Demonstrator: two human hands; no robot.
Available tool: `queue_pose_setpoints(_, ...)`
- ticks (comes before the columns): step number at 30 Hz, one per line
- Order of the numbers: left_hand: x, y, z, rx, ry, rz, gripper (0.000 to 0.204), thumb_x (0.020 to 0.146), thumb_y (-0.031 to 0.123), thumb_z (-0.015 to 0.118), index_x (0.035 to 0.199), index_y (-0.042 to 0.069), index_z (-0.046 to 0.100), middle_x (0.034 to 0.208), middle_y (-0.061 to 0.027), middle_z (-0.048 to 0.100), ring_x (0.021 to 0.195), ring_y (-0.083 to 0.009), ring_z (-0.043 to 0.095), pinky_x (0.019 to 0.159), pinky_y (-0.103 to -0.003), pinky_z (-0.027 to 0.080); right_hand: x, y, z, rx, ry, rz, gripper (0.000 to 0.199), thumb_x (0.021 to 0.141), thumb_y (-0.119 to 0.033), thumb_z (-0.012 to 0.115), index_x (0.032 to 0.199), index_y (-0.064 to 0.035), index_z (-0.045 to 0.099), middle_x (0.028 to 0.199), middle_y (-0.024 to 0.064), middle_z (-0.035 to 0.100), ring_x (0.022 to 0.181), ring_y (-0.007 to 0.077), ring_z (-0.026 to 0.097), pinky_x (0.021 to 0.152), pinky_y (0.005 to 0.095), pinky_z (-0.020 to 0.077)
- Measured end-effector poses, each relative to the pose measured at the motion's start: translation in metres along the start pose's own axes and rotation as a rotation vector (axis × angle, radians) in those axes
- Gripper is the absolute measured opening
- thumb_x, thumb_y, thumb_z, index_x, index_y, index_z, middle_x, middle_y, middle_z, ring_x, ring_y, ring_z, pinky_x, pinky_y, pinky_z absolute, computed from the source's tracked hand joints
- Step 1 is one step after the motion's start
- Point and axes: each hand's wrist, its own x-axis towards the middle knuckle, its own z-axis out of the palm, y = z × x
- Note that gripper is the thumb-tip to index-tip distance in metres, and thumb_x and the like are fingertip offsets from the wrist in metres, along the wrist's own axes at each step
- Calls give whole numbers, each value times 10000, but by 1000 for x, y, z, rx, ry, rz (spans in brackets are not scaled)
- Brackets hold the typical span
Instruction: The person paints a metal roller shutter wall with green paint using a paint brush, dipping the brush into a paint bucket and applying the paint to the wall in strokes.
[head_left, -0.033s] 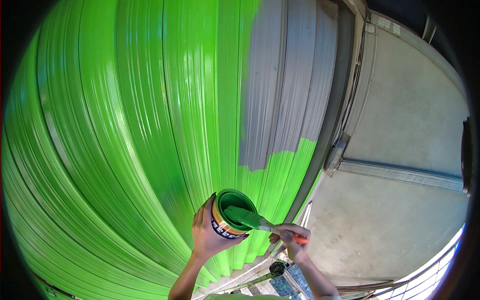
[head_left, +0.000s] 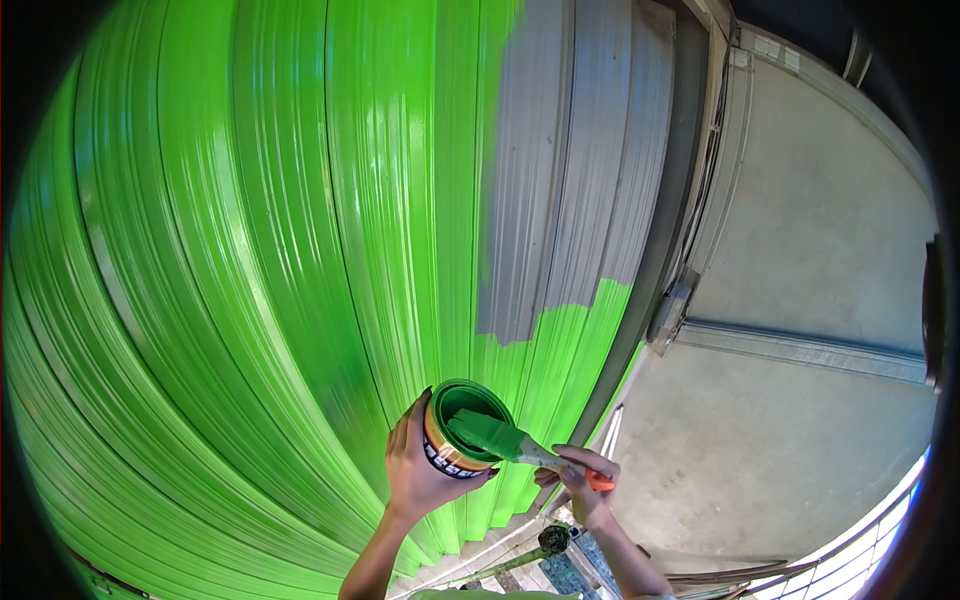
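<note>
My left hand (head_left: pixel 420 460) is wrapped round a paint can (head_left: pixel 452 462) with an orange and dark label and green paint inside. The can tilts a little, its mouth facing up. By its handle, my right hand (head_left: pixel 590 490) grips a paintbrush (head_left: pixel 545 458) with an orange handle end. Its green-coated bristles reach over the rim into the mouth of the can. Behind both hands rises a ribbed metal wall (head_left: pixel 290 250), mostly bright green and glossy. A grey patch (head_left: pixel 560 170) with an uneven lower edge stands at its upper right.
A dark vertical strip (head_left: pixel 640 285) edges the ribbed wall, with cables beside it. On the right is a plain grey wall (head_left: pixel 780 440) with a horizontal metal rail (head_left: pixel 810 352). Below my hands are a green-stained pole (head_left: pixel 500 565) with a dark end and a bluish slab (head_left: pixel 570 577).
The can and brush have stayed almost in place. My right hand has shifted slightly, and its fingers have changed position on the brush handle.
</note>
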Motion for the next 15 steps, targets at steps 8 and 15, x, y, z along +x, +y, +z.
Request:
queue_pose_setpoints(8, -5, -2, 13, -133, 70, -69, 1023, 447, 396, 864, 1255, -26, 400, 1106, -187, 562, 978, -332, 585, 862, -418, 457, -9, 15, 9, 151, 123, -172, 235, 846, -119, 570, 925, 100, 602, 813, 233, 648, 716, 306, 667, 679, 405, 565)
queue_pose_setpoints(15, -13, 0, 10, -130, 76, -96, 1025, 446, 385, 870, 1256, -28, 396, 1097, -171, 565, 974, -325, 588, 866, -411, 453, -12, 13, 16, -101, 78, -356, 175, 860, -66, 554, 897, 98, 602, 786, 220, 652, 713, 290, 674, 669, 391, 578)
